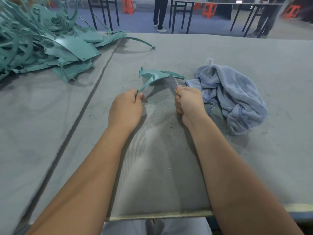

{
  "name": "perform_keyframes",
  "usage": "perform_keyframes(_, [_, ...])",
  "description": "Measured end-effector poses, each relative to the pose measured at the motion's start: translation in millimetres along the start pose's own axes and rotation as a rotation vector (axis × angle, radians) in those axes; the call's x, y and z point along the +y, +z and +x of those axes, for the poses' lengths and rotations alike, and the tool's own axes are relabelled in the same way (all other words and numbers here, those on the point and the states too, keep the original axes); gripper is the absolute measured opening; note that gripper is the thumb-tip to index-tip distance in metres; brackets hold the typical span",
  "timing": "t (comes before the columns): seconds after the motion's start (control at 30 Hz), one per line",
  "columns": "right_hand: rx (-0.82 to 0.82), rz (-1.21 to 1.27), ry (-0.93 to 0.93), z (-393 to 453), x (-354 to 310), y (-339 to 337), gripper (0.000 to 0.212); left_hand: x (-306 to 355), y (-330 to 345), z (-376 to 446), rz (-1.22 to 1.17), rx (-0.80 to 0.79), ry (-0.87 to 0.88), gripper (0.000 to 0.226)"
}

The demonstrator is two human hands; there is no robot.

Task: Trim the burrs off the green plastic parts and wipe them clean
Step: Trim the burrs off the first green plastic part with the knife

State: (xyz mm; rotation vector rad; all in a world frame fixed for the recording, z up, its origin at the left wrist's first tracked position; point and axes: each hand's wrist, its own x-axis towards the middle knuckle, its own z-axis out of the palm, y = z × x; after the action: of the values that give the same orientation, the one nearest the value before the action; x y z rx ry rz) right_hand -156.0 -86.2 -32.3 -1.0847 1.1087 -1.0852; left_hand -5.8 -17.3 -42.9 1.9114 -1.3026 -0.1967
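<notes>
A green plastic part (155,75) is held up above the middle of the grey table. My left hand (126,110) pinches its thin lower strip. My right hand (188,102) grips a knife by its handle, and the grey blade (172,82) lies against the part's right edge. Thin green shavings (157,106) are scattered on the cloth below both hands. A crumpled blue rag (235,97) lies just right of my right hand.
A big pile of green plastic parts (42,41) fills the far left of the table (254,55). A seam (84,109) runs diagonally across the grey cover. Beyond the far edge stand black table frames, orange stools (127,5) and people's legs (159,14).
</notes>
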Motion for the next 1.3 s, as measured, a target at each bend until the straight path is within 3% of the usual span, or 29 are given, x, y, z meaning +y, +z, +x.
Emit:
perform_keyframes(0.1, [-0.055, -0.028, 0.027, -0.1, -0.6, 0.7, 0.034, 0.7, -0.1, -0.6, -0.01, -0.01, -0.005, 0.027])
perform_keyframes(0.23, [0.03, 0.065, 0.084, 6.6, -1.3, 1.1, 0.042, -1.4, -2.2, 2.0, -0.1, -0.009, -0.013, 0.028])
perform_keyframes(0.37, [-0.051, 0.008, 0.067, 6.2, 0.8, 0.3, 0.033, -1.7, -1.9, 4.2, -0.115, -0.021, -0.016, 0.029])
perform_keyframes(0.47, [0.086, 0.005, 0.04, 6.1, 1.6, 1.9, 0.039, -2.0, -1.5, 3.5, -0.101, -0.028, -0.017, 0.03])
perform_keyframes(0.67, [0.377, -0.562, -0.344, 3.5, 1.4, -4.9, 0.012, -2.2, -0.5, 3.9, -0.099, -0.027, -0.015, 0.032])
perform_keyframes(0.73, [0.433, -0.757, -0.391, 5.7, 0.7, -14.1, 0.02, -1.9, 0.4, 2.4, -0.079, -0.029, -0.009, 0.029])
perform_keyframes(0.97, [0.205, -0.938, -0.454, 5.0, 5.8, -12.9, 0.02, -0.4, 2.3, 0.7, 0.034, -0.054, 0.015, 0.029])
perform_keyframes(1.1, [0.333, -0.674, -0.405, 7.0, 2.7, -11.8, 0.017, -0.2, 0.9, 1.3, -0.001, -0.06, 0.006, 0.029])
perform_keyframes(1.17, [0.42, -0.666, -0.338, 9.5, 2.4, -15.4, 0.021, -0.6, -0.3, 1.0, -0.02, -0.068, 0.005, 0.032])
perform_keyframes(1.23, [0.396, -0.755, -0.318, 10.9, 4.5, -16.4, 0.023, -1.2, -0.9, 0.8, -0.041, -0.086, 0.003, 0.033])
perform_keyframes(1.3, [0.273, -0.794, -0.381, 9.2, 6.9, -11.0, 0.023, -0.9, -0.3, -0.4, -0.027, -0.115, 0.012, 0.031])
